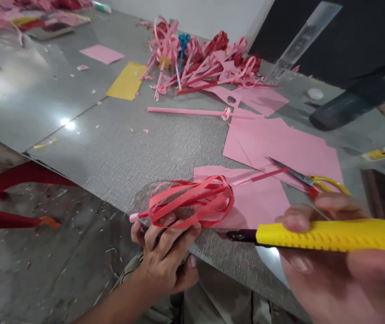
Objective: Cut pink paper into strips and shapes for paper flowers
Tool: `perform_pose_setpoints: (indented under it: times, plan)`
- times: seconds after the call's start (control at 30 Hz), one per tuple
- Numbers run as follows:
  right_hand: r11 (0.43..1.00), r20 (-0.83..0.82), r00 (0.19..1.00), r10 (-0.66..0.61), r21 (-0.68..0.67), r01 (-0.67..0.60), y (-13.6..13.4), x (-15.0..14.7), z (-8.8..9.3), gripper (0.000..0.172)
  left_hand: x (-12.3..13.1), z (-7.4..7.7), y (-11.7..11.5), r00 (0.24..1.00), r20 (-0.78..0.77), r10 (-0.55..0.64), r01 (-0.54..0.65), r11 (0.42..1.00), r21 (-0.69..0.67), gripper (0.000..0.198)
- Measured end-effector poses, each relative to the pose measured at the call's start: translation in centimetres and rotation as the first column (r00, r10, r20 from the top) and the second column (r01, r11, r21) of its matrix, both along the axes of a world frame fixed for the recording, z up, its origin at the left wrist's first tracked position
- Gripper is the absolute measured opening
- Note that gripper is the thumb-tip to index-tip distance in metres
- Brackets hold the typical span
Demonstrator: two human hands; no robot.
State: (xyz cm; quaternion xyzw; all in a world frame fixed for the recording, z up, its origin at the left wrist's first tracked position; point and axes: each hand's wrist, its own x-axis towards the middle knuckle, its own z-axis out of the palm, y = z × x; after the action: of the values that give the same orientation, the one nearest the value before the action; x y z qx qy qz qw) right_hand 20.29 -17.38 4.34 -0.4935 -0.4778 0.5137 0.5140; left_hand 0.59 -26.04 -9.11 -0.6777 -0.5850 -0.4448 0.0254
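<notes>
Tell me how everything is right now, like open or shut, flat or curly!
Left hand: fingers against the red loops.
Right hand: closed around the yellow cutter.
Red loops: curved into a bundle.
Yellow cutter: held; blade unclear.
Scissors: lying down; open or shut unclear.
Pink stick: straight, lying down.
Yellow paper: flat.
Paper flowers: heaped.

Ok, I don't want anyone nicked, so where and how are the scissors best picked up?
I'd take the scissors by the yellow handle loop, coming from the picture's right: the blades point up and left, away from that side. The orange-red handle is partly hidden behind the right hand, which grips the yellow cutter.
</notes>
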Motion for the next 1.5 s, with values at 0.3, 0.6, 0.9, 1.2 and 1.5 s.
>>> perform_pose_setpoints:
  times: [0.3,0.6,0.9,1.2,1.5]
  plan:
    - [0.986,-0.122,0.993,0.002,-0.165,-0.022,0.5,-1.3,-2.7,0.013,0.0,0.4,0.4,1.000,-0.021,0.016,-0.015,0.999,0.035,0.047]
    - [0.974,-0.146,0.988,-0.049,-0.228,0.014,0.6,-2.3,-3.2,0.013,-0.1,0.6,0.4,0.995,-0.070,0.065,-0.064,0.998,0.021,0.033]
    - [0.971,-0.136,0.989,-0.055,-0.240,0.021,0.7,-2.3,-3.1,0.014,-0.2,1.2,0.8,0.999,-0.044,0.029,-0.027,0.999,0.041,0.038]
    - [0.973,-0.145,0.988,-0.046,-0.232,0.011,0.7,-2.4,-3.1,0.014,-0.2,1.1,0.7,0.999,-0.047,0.021,-0.019,0.999,0.034,0.038]
    - [0.970,-0.150,0.987,-0.051,-0.241,0.013,0.8,-2.6,-3.1,0.014,-0.1,1.0,0.6,0.999,-0.039,0.030,-0.029,0.999,0.036,0.041]
